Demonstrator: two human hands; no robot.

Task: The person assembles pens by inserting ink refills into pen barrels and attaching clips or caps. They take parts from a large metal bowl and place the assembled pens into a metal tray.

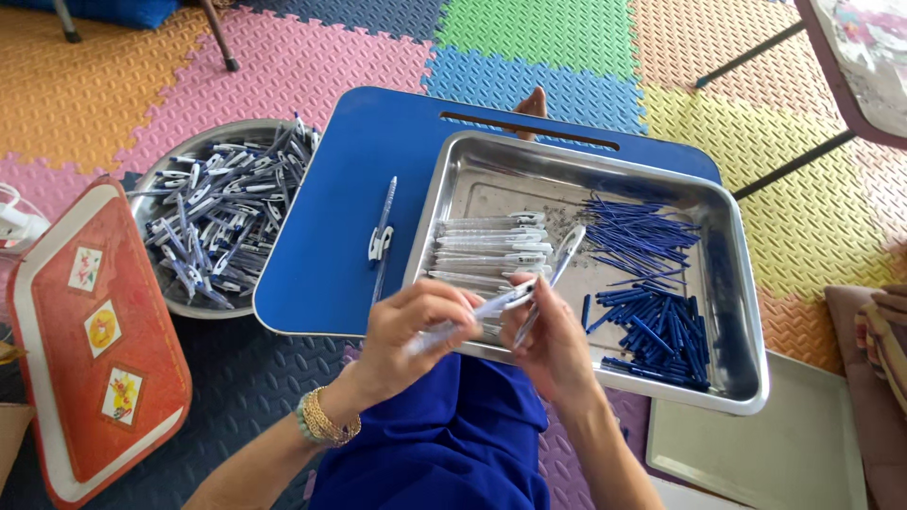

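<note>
Pen barrels (491,247) in steel tray (746,378)

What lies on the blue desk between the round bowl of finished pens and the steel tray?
One assembled pen lies lengthwise on the blue desk, between bowl and tray, in the head view.

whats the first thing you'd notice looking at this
The two hands at bottom centre: the left hand and right hand grip a clear pen barrel between them, over the near edge of a steel tray. In that tray lie a row of clear barrels and, to their right, thin blue refills and blue caps. At left, a round metal bowl is heaped with finished pens.
</note>
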